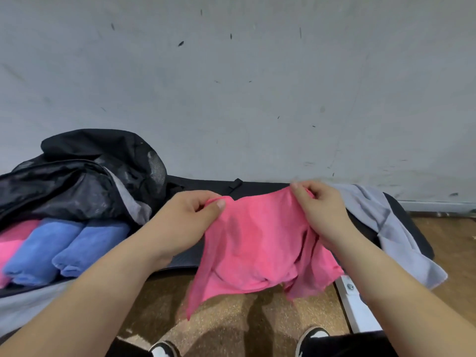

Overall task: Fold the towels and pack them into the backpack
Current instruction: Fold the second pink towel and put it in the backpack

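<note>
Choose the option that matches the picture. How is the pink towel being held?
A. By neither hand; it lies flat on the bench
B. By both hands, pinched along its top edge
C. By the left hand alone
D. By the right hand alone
B: the left hand and the right hand each pinch the top edge of the pink towel, which hangs unfolded between them.

left edge crops the rolled pink towel (10,249) in the backpack (85,173).

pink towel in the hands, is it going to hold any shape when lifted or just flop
Probably flops: the pink towel sags between left hand and right hand, its lower edge hanging in loose folds. It looks thin and light, so each pinch grip likely suffices. The fabric looks unlikely to slip.
</note>
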